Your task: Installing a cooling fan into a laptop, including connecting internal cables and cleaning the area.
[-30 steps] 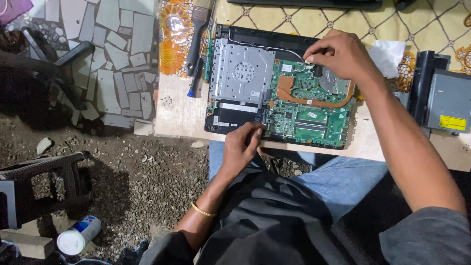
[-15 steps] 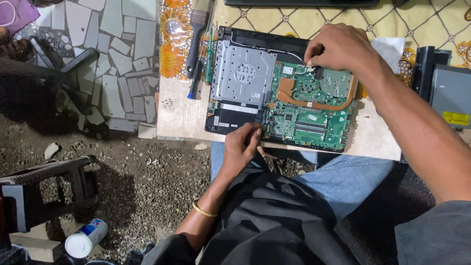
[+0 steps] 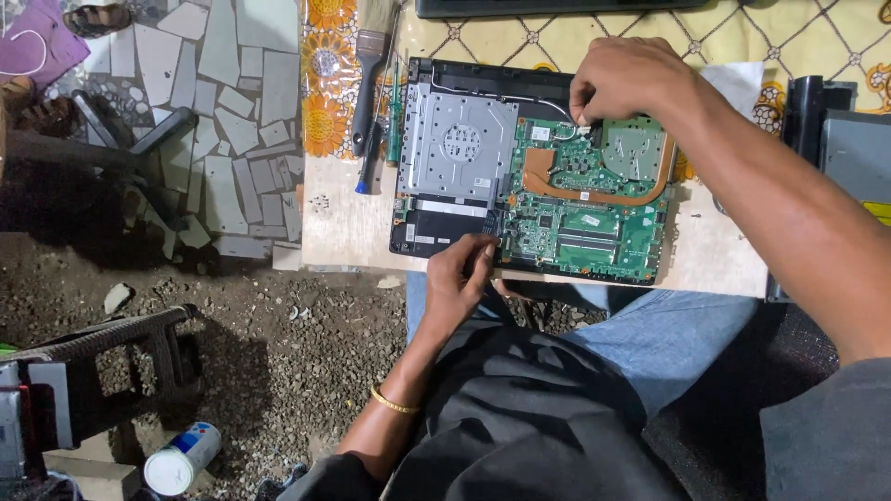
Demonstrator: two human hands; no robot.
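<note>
An opened laptop (image 3: 455, 148) lies on a pale board (image 3: 343, 232) across my lap. It shows a silver drive cover, a green circuit board (image 3: 594, 232) and a copper heat pipe (image 3: 594, 195). My right hand (image 3: 631, 79) rests on the laptop's far edge, with its fingertips pinched on a thin white cable end (image 3: 583, 128) by the green board. My left hand (image 3: 461, 278) is at the near edge, fingers bunched against the corner where the drive cover meets the green board. Whether it holds a small tool is hidden.
A paintbrush (image 3: 371, 56) and a slim screwdriver (image 3: 369, 162) lie left of the laptop on a flowered cloth. A black part (image 3: 817, 121) stands at the right. A can (image 3: 181, 459) and a dark stool (image 3: 121, 343) are on the gravel at the lower left, with stone paving (image 3: 232, 111) above.
My right hand's fingertips stay pinched at the same spot on the green board's top. My left hand stays at the near edge. The view has shifted a little.
</note>
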